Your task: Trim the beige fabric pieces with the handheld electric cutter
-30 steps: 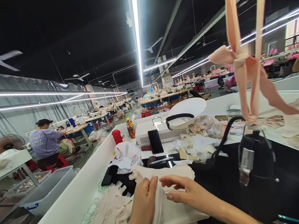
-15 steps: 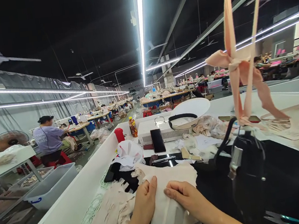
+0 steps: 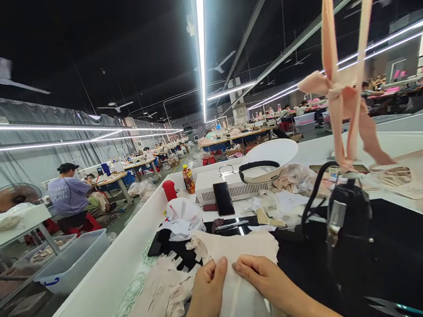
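Light's decent down low, mostly from the long tube light (image 3: 202, 47) overhead, which is totally blown out with a bluish haze around it, plus more strips off to both sides, while the ceiling (image 3: 106, 43) sinks to near-black. The cream fabric (image 3: 240, 244) comes out bright with only soft shadows, and the glossy black table (image 3: 409, 253) kicks back a small white glare streak. Wide-angle stretch shows toward the edges, the upper-left ceiling fan (image 3: 3, 70) is smeared, and the far background goes mushy.
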`<state>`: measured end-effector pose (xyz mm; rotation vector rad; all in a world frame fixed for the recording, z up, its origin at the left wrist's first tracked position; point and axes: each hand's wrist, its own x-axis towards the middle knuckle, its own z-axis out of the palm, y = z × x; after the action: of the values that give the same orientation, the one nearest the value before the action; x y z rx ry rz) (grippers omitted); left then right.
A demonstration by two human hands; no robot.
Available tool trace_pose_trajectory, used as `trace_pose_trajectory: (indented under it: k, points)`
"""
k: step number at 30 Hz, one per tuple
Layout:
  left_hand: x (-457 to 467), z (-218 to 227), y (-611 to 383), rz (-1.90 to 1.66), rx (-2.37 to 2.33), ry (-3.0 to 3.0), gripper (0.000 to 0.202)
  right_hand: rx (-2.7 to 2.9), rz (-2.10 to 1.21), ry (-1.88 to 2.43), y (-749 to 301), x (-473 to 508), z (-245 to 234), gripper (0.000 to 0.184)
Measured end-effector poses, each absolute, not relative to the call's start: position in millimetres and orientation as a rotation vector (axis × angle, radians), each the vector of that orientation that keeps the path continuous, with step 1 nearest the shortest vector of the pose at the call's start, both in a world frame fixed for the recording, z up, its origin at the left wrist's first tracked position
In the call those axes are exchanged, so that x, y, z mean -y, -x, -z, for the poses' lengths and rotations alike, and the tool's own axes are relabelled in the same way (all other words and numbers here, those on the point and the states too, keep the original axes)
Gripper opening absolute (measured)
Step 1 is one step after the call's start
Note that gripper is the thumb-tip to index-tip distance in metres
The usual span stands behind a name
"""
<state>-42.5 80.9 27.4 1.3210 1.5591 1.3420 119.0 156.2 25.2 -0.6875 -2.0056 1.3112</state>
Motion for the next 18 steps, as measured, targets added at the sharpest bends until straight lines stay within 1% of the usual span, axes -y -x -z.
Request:
trace_pose_trajectory:
  k: [7, 13, 18]
  points:
    - [-86, -31, 43, -1.363, -1.57, -1.332, 0.078, 2.014, -1.34, 0.682, -117, -158, -26, 0.073]
    - [-87, -33, 43, -1.4, -1.65, -1.381, 0.074, 2.012, -1.396, 0.683, -117, -155, -23, 0.07]
    - [-93, -31, 47, -1.392, -1.749, -1.499, 0.071, 2.029, -1.407, 0.687, -117, -160, -21, 0.071]
